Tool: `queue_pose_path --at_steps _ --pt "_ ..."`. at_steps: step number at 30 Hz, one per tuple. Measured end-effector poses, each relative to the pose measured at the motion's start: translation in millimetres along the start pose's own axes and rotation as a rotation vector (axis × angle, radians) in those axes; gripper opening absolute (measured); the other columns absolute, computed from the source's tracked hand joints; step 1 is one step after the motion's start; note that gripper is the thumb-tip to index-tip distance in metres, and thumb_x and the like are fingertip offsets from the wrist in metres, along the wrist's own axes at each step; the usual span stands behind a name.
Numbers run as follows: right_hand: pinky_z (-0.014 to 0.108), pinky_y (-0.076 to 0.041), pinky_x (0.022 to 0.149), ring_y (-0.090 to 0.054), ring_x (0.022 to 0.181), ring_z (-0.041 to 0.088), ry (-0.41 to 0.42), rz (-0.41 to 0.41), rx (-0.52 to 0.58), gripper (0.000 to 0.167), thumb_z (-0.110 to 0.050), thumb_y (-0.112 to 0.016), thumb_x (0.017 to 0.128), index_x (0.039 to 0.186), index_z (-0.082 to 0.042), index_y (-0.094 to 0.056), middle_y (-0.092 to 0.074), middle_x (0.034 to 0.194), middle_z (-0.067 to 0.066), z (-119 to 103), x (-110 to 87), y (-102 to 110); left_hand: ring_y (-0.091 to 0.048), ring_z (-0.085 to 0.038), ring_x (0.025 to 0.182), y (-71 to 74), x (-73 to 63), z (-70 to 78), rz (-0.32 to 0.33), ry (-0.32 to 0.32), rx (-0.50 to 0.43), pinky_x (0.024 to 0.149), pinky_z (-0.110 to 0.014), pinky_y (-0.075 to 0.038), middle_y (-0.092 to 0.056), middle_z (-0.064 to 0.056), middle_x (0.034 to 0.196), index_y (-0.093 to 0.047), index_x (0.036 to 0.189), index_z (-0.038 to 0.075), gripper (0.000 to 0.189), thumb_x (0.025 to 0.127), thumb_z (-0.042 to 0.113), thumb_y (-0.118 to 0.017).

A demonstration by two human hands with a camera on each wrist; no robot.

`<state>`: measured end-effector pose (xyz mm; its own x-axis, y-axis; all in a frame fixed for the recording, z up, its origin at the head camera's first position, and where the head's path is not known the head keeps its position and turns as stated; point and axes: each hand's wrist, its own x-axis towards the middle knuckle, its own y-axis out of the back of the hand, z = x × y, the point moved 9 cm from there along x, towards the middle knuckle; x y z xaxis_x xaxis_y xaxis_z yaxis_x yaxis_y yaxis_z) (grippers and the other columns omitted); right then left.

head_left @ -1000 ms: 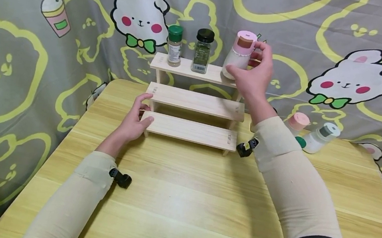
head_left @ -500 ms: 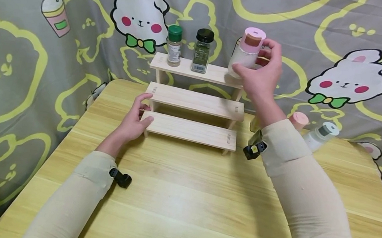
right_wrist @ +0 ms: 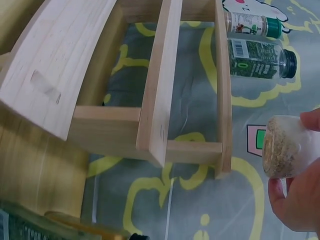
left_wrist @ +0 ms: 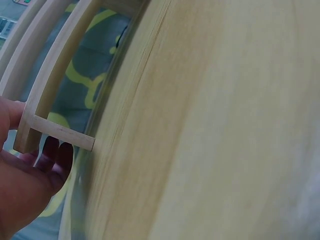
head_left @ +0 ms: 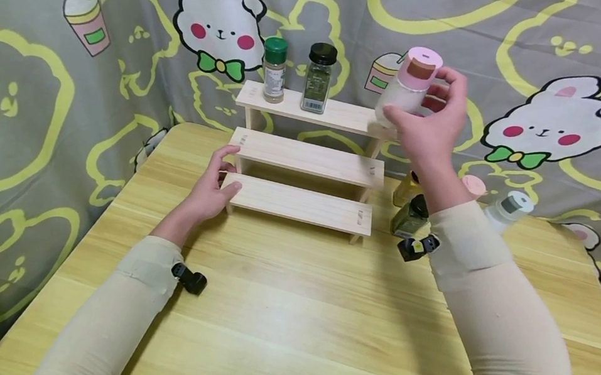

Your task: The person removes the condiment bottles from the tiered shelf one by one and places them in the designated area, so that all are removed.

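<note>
My right hand [head_left: 436, 126] holds a white shaker bottle with a pink cap [head_left: 409, 88] by its body, leaning slightly at the right end of the top shelf. In the right wrist view the bottle's base [right_wrist: 280, 150], with grainy contents, shows apart from the rack. With thumb above and fingers beneath, my left hand [head_left: 209, 191] grips the left end of the lowest tier of a three-tier wooden rack [head_left: 298, 203]. On the top tier stand a green-capped spice jar [head_left: 274, 76] and a black-capped jar of green herbs [head_left: 316, 85].
Right of the rack, a herb jar [head_left: 409, 219] and a yellow jar [head_left: 405, 192] stand on the wooden table [head_left: 273, 310]. My right forearm partly hides a pink cap [head_left: 474, 185] and a grey-capped bottle [head_left: 508, 210]. A printed curtain [head_left: 471, 20] hangs behind.
My right hand has carried the pink-capped bottle to the right, from over the top shelf toward its right end. The forearm's shift uncovers the herb and yellow jars. My left hand stays put.
</note>
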<state>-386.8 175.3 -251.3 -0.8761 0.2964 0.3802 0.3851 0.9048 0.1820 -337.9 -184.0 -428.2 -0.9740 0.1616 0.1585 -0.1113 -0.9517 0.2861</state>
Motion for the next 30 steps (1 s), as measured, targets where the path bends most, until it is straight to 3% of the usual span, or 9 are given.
queue_pose_path --at_steps 5,14,23,28,30 --pt "0.032 -0.048 0.089 -0.054 0.106 0.018 -0.005 0.03 0.003 0.071 -0.004 -0.087 0.071 0.13 -0.023 -0.052 -0.054 0.121 0.002 -5 -5.2 16 -0.046 -0.036 0.099 -2.5 -5.7 20.1 -0.016 -0.005 0.001 0.08 -0.034 -0.042 -0.038 -0.032 0.118 -0.025 0.15 0.007 0.063 0.095 -0.014 -0.049" --pt "0.032 -0.049 0.09 -0.054 0.108 0.018 -0.034 0.062 0.0 0.071 -0.003 -0.086 0.071 0.129 -0.024 -0.052 -0.053 0.122 0.001 3 -7.3 42 -0.047 -0.03 0.096 1.6 5.3 -13.6 0.015 -0.016 0.002 0.079 -0.034 -0.042 -0.041 -0.023 0.117 -0.029 0.151 0.023 0.07 0.096 -0.012 -0.052" --pt "0.032 -0.047 0.092 -0.055 0.107 0.018 -0.043 0.099 0.024 0.073 0.0 -0.087 0.069 0.129 -0.023 -0.052 -0.053 0.122 0.002 17 -7.5 67 -0.048 -0.03 0.097 2.8 4.6 -13.3 0.022 -0.016 -0.002 0.079 -0.033 -0.044 -0.041 -0.022 0.118 -0.029 0.151 0.024 0.07 0.096 -0.011 -0.053" --pt "0.032 -0.046 0.092 -0.053 0.104 0.017 -0.069 0.122 0.015 0.074 0.001 -0.087 0.069 0.128 -0.024 -0.052 -0.051 0.122 0.002 24 -10.4 83 -0.047 -0.031 0.1 1.3 3.3 -10.5 0.015 -0.003 -0.006 0.079 -0.032 -0.043 -0.041 -0.025 0.119 -0.028 0.152 0.019 0.069 0.096 -0.012 -0.053" --pt "0.031 -0.045 0.092 -0.053 0.104 0.015 -0.081 0.136 0.004 0.074 0.0 -0.088 0.069 0.128 -0.024 -0.052 -0.051 0.123 0.001 26 -12.0 91 -0.046 -0.032 0.1 0.0 1.0 -2.6 0.009 -0.006 -0.006 0.079 -0.031 -0.043 -0.041 -0.028 0.119 -0.027 0.152 0.015 0.068 0.095 -0.013 -0.052"
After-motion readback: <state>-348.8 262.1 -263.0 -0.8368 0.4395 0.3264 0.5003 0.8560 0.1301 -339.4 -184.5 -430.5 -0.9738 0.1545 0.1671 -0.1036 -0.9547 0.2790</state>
